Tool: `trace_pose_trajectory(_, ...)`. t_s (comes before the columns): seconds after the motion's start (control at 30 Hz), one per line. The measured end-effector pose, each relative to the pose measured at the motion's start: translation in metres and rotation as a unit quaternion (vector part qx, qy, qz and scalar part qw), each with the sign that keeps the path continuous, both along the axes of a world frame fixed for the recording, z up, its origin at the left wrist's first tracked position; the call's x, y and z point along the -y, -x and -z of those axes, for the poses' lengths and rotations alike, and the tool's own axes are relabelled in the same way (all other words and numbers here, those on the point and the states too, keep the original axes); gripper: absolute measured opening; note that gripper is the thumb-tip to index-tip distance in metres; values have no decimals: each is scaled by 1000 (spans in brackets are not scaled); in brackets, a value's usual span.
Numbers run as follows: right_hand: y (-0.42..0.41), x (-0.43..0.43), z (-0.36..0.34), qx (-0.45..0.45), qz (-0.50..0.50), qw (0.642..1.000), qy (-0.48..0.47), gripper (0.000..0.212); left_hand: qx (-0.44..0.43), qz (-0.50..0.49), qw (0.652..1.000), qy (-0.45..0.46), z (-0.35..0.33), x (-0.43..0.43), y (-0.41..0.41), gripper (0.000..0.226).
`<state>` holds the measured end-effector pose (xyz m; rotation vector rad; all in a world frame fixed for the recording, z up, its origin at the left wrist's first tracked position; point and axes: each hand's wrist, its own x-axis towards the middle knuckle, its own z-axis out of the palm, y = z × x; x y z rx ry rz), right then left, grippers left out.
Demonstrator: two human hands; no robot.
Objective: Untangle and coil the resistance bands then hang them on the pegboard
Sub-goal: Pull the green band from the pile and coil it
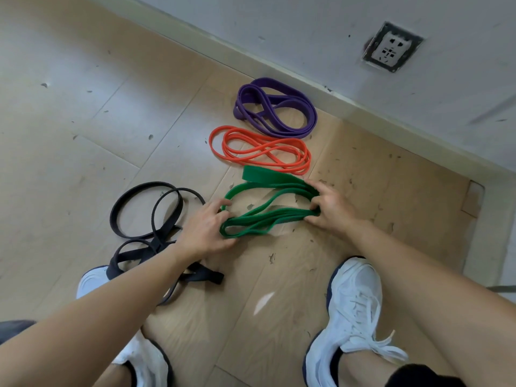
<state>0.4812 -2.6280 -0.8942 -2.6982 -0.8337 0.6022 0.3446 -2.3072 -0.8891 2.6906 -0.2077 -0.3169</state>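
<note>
Matt rubbery green band (268,216), orange band (259,149), purple band (275,107) and black band (145,216), pale wood-look floor (83,135) with slight sheen and flaking patches, white mesh-fabric shoes (354,303), scuffed matt wall (307,29), plastic socket (392,47)

Four bands: purple (275,107), orange (259,149), green (268,208), black (148,216); two shoes (354,317).

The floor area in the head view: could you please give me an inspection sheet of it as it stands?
Surface: wood-look floor, scuffed and speckled.
Job's things: purple band and orange band lie coiled near the wall; green band half coiled; black band loose and tangled, partly across the left shoe.
Clutter: nothing seen.
Grips: left hand and right hand each hold one end of the green band.
Cables: nothing seen.
Surroundings: white wall with socket; no pegboard in view.
</note>
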Motion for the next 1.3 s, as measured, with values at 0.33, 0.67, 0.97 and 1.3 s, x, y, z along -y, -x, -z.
trace_pose_trajectory(0.33,1,1,-6,15,-31,999,30,36,-37,-10,998,-59,1,3,-2,98)
trace_pose_trajectory(0.67,4,1,-5,6,-9,1000,20,30,-2,2,998,56,10,-13,-18,48)
trace_pose_trajectory(0.97,9,-9,-13,39,0,999,-5,62,18,55,998,-16,6,-11,-31,69)
trace_pose_trajectory(1.3,0,-15,-13,12,103,995,-3,79,42,8,996,-73,-2,-6,-61,59)
